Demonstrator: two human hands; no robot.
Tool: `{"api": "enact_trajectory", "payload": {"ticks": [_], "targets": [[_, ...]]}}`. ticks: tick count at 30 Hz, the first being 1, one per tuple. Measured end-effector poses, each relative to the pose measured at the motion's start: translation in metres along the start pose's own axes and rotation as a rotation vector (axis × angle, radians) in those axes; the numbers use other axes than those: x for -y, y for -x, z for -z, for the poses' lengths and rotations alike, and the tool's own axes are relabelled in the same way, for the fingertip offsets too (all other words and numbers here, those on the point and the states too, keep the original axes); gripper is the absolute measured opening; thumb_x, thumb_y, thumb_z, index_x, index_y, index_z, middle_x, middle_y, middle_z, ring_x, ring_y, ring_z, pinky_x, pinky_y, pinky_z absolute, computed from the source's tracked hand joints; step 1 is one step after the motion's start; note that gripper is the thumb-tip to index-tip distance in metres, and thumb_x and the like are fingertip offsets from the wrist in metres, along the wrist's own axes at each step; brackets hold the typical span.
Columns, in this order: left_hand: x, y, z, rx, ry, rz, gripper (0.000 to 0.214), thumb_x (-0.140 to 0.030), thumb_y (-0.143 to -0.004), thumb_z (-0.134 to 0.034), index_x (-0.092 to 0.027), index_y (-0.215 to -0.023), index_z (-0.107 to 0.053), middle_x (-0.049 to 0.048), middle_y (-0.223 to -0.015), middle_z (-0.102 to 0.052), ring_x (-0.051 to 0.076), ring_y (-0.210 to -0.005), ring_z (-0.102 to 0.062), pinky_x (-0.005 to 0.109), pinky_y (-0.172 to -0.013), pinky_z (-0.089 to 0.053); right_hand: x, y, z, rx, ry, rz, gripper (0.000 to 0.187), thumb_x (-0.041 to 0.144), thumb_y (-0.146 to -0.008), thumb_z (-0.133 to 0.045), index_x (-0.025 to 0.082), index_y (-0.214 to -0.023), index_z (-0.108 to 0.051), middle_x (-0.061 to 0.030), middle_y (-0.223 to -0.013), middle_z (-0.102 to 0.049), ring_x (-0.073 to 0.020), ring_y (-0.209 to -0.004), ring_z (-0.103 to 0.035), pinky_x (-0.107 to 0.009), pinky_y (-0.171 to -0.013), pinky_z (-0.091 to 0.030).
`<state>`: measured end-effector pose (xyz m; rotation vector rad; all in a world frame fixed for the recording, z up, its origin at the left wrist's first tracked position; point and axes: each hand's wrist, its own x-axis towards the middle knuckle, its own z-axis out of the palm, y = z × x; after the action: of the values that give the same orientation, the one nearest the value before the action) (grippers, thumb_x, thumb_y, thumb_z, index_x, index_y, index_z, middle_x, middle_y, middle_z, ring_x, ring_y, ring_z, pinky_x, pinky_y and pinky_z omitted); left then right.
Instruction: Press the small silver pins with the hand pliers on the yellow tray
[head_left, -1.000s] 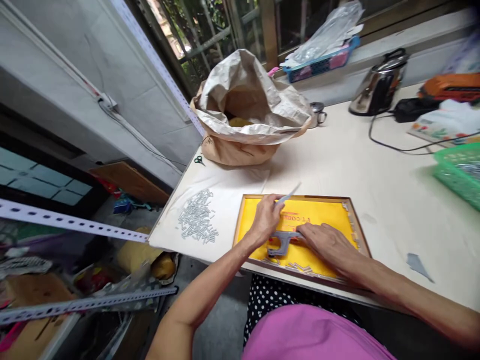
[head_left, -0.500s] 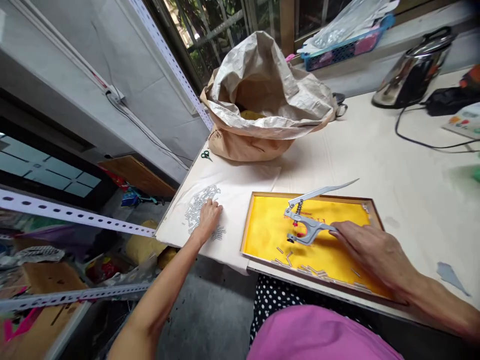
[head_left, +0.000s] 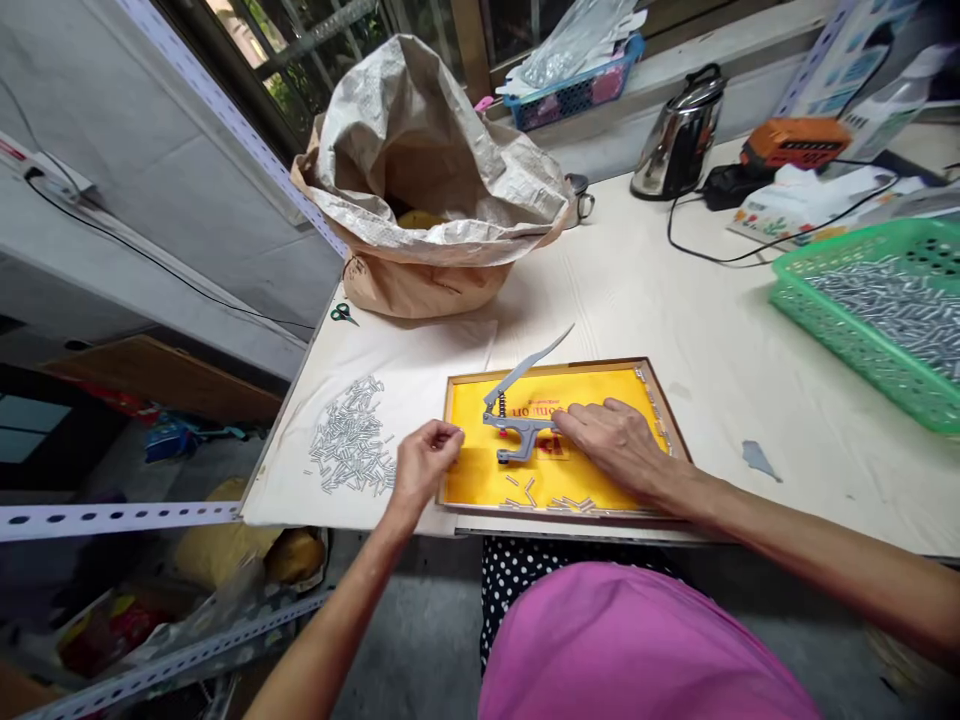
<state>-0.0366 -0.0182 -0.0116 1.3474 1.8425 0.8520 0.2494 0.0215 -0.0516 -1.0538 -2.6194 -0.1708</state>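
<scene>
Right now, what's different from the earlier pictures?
The left hand let go of the lever on the pliers, reached left to the pile of metal pieces, then came back rightward to the left edge of the tray, pinched; I can't tell whether it holds anything. The right hand still grips the pliers; the sack and scissors stayed put.

Right of a pile of tubes near the left edge of the desk, 1 tray is lying along the front edge, pliers over it. A sack is standing near the back-left corner, a kettle by the back edge, a basket farther right.
</scene>
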Motion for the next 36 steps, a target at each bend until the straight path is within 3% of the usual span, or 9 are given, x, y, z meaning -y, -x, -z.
{"api": "enact_trajectory", "payload": {"ticks": [4, 11, 20, 31, 34, 36], "targets": [[-0.007, 0.016, -0.032, 0.044, 0.247, 0.127, 0.027, -0.034, -0.07, -0.071, -0.014, -0.088, -0.07, -0.0001, -0.07, -0.068, 0.01, -0.057, -0.058, 0.022, -0.058, -0.049, 0.004, -0.004, -0.007, -0.024, 0.026, 0.018, 0.021, 0.011, -0.097, -0.041, 0.019, -0.089, -0.058, -0.0018, -0.073, -0.061, -0.0168, -0.063, -0.045, -0.035, -0.065, -0.02], [-0.002, 0.019, -0.047, 0.04, 0.412, 0.27, 0.036, -0.04, -0.063, -0.081, -0.012, -0.081, -0.068, -0.0005, -0.064, -0.066, 0.009, -0.055, -0.058, 0.021, -0.057, -0.05, 0.005, -0.004, -0.009, -0.011, -0.026, 0.037, 0.019, 0.014, -0.099, -0.042, 0.019, -0.089, -0.058, -0.0021, -0.074, -0.061, -0.0164, -0.065, -0.046, -0.035, -0.065, -0.018], [-0.002, 0.017, -0.059, 0.066, 0.371, 0.346, 0.041, -0.044, -0.06, -0.085, -0.011, -0.076, -0.068, -0.0009, -0.058, -0.065, 0.008, -0.05, -0.057, 0.02, -0.053, -0.048, 0.004, -0.003, -0.012, -0.014, -0.051, 0.041, 0.022, 0.011, -0.098, -0.04, 0.019, -0.091, -0.058, -0.0023, -0.075, -0.062, -0.0168, -0.066, -0.048, -0.036, -0.066, -0.018], [-0.017, 0.002, -0.054, 0.239, 0.162, 0.578, 0.017, -0.021, -0.078, -0.075, -0.012, -0.07, -0.063, 0.0015, -0.046, -0.064, 0.01, -0.04, -0.06, 0.019, -0.047, -0.051, 0.005, -0.001, -0.031, 0.187, -0.144, -0.029, 0.016, 0.015, -0.098, -0.045, 0.019, -0.096, -0.06, -0.0022, -0.085, -0.066, -0.0165, -0.073, -0.054, -0.035, -0.073, -0.023], [-0.018, -0.002, -0.054, 0.271, 0.134, 0.591, 0.021, -0.026, -0.074, -0.08, -0.012, -0.071, -0.064, 0.0014, -0.046, -0.064, 0.011, -0.04, -0.061, 0.019, -0.047, -0.051, 0.0, -0.006, -0.025, 0.195, -0.142, -0.045, 0.013, 0.027, -0.098, -0.051, 0.02, -0.1, -0.061, -0.0061, -0.102, -0.066, -0.0202, -0.085, -0.057, -0.037, -0.077, -0.028], [-0.019, -0.003, -0.054, 0.285, 0.117, 0.596, 0.023, -0.028, -0.072, -0.082, -0.012, -0.072, -0.065, 0.0012, -0.046, -0.064, 0.011, -0.04, -0.06, 0.018, -0.047, -0.051, -0.009, -0.014, -0.019, 0.145, -0.146, -0.042, 0.03, 0.042, -0.094, -0.058, 0.019, -0.112, -0.06, -0.0128, -0.127, -0.06, -0.0274, -0.105, -0.055, -0.041, -0.085, -0.033]]}}
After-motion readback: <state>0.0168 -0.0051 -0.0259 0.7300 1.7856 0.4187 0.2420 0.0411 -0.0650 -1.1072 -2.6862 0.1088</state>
